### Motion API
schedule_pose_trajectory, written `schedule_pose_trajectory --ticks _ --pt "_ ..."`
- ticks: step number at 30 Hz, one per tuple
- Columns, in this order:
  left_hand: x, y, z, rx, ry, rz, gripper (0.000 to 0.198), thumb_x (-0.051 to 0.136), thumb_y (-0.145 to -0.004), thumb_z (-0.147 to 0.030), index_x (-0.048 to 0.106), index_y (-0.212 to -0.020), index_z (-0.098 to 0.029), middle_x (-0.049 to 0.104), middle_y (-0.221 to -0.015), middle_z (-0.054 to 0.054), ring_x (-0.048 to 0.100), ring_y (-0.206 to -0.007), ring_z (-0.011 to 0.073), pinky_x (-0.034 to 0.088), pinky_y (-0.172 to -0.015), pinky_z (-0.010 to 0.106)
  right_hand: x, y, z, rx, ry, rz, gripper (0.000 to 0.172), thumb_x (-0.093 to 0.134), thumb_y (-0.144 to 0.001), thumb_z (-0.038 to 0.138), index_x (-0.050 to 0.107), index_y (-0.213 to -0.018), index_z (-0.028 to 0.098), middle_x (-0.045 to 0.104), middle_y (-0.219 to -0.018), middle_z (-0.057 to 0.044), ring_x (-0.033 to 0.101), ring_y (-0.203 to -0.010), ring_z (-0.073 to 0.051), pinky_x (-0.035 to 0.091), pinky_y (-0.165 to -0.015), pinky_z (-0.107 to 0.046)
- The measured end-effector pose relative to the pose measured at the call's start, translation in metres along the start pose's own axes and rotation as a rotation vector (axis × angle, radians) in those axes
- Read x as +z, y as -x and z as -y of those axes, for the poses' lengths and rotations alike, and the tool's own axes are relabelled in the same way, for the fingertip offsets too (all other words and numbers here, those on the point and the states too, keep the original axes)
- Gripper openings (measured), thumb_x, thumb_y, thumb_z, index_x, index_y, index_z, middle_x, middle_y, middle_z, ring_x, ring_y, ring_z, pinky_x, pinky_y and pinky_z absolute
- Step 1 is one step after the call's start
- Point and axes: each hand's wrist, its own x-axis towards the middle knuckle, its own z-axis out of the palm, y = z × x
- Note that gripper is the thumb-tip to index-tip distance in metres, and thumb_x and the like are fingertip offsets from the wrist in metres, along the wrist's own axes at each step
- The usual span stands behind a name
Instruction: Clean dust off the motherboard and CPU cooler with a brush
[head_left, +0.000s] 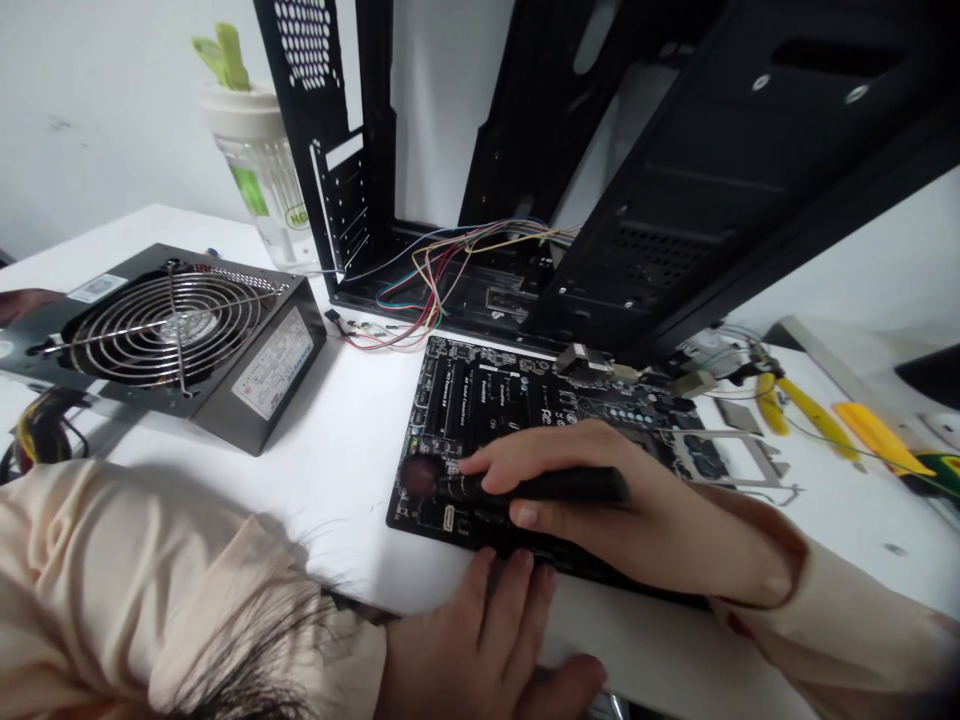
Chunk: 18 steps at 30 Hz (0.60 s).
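A black motherboard [480, 400] lies flat on the white table [345, 450]. My right hand [637, 510] is closed around a black brush [525, 488]. Its dark round tip [420, 478] rests on the board's near left corner. My left hand [487, 640] lies flat, fingers stretched out, with the fingertips pressing on the board's near edge. Both sleeves are cream coloured.
A grey power supply [187, 340] with a fan grille sits at the left. An open black computer case [600, 180] stands behind the board, coloured wires [427, 290] spilling out. A plastic bottle [259, 170] stands at the back left. Yellow-handled tools [825, 410] lie at the right.
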Motion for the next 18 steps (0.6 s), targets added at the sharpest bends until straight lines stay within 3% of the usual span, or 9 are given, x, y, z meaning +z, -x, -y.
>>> schedule_pose_trajectory --ticks 2,6,10,12,15,18 --pt "-0.001 0.0 0.001 0.004 0.004 0.015 0.034 0.038 -0.098 -0.032 0.049 -0.129 -0.024 0.066 -0.115 0.002 0.063 -0.104 0.0182 0.054 -0.084 0.033 -0.001 -0.001 0.001 0.007 -0.074 0.009 0.01 0.062 -0.085 0.021 0.066 -0.092 0.016 0.073 -0.099 -0.006 0.07 -0.092 -0.013 0.057 -0.079 -0.02" --pt "0.001 0.001 -0.001 -0.018 -0.009 -0.036 0.036 0.048 -0.095 -0.035 0.049 -0.129 -0.025 0.065 -0.118 0.003 0.062 -0.106 0.0192 0.053 -0.087 0.034 -0.001 -0.002 -0.003 -0.08 0.085 -0.139 0.01 0.062 -0.083 0.015 0.066 -0.092 0.017 0.072 -0.105 -0.008 0.068 -0.098 -0.013 0.054 -0.086 -0.021" --pt "0.002 0.003 -0.002 0.004 0.001 0.021 0.039 0.046 -0.095 -0.038 0.047 -0.13 -0.023 0.063 -0.121 0.007 0.062 -0.105 0.0194 0.053 -0.086 0.034 -0.001 0.0 -0.002 -0.041 -0.013 0.017 0.009 0.062 -0.084 0.018 0.067 -0.09 0.016 0.073 -0.1 -0.008 0.069 -0.093 -0.014 0.056 -0.081 -0.021" --pt "0.001 0.003 -0.001 0.022 -0.001 0.037 0.038 0.044 -0.096 -0.038 0.048 -0.13 -0.023 0.062 -0.122 0.006 0.061 -0.105 0.019 0.052 -0.087 0.034 -0.001 0.001 0.001 -0.012 -0.068 -0.005 0.008 0.062 -0.084 0.02 0.066 -0.09 0.017 0.073 -0.098 -0.007 0.07 -0.09 -0.014 0.057 -0.077 -0.021" --pt "0.001 0.0 0.0 0.002 -0.016 -0.006 0.034 0.044 -0.096 -0.035 0.05 -0.128 -0.024 0.065 -0.117 0.002 0.061 -0.104 0.0181 0.05 -0.088 0.034 0.0 0.002 0.006 -0.085 0.045 -0.081 0.011 0.061 -0.083 0.014 0.066 -0.092 0.018 0.071 -0.106 -0.008 0.068 -0.098 -0.014 0.055 -0.083 -0.021" --pt "0.0 -0.004 0.0 -0.057 0.005 -0.059 0.029 0.044 -0.097 -0.031 0.052 -0.124 -0.027 0.07 -0.098 -0.003 0.064 -0.087 0.0147 0.05 -0.076 0.029 0.003 0.002 0.009 -0.181 0.093 0.111 0.015 0.058 -0.083 0.008 0.065 -0.094 0.015 0.07 -0.109 -0.011 0.065 -0.106 -0.012 0.052 -0.089 -0.018"
